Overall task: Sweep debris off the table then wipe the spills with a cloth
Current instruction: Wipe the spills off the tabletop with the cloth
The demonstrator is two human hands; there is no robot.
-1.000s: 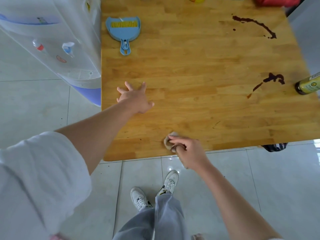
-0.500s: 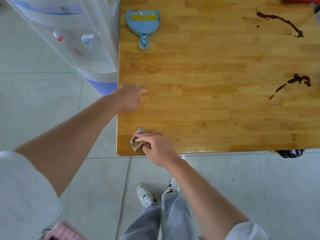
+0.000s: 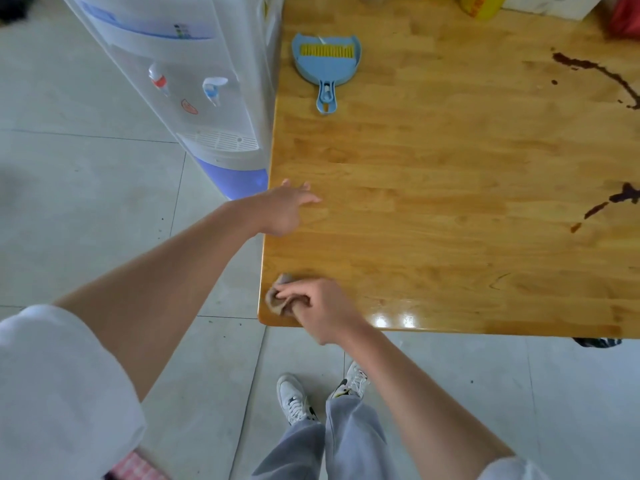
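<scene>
Honey-coloured wooden plank table [image 3: 450, 202], glossy, window glare near its front edge. Pale grey tiled floor [image 3: 86, 185] all round. White water dispenser with blue base [image 3: 194, 98] stands just beside the table's left edge. Yellow container [image 3: 483, 6], white box [image 3: 550, 6] and something red [image 3: 627, 15] sit at the far edge, cut off by the frame.

Small crumpled brown cloth [image 3: 278, 297] sits at the table's near-left corner, bunched in a lump with no clear long axis; it pokes out to the left of the fingers. Right hand [image 3: 318, 308] has fingers curled round the cloth, pressing it on the wood. Left hand [image 3: 285, 211] rests at the table's left edge, fingers straight and loosely spread, pointing right across the top, holding nothing.

Light blue plastic dustpan with a yellow-bristled brush clipped in it [image 3: 325, 69] lies flat at far left of the table, long axis running near to far, handle pointing toward the person, wide mouth away.

Dark brown spill streak [image 3: 595, 72] at far right runs diagonally. Second dark spill [image 3: 613, 202] at the right edge, well apart from the cloth.

Grey trousers [image 3: 346, 441] and white sneakers [image 3: 294, 398] below.
</scene>
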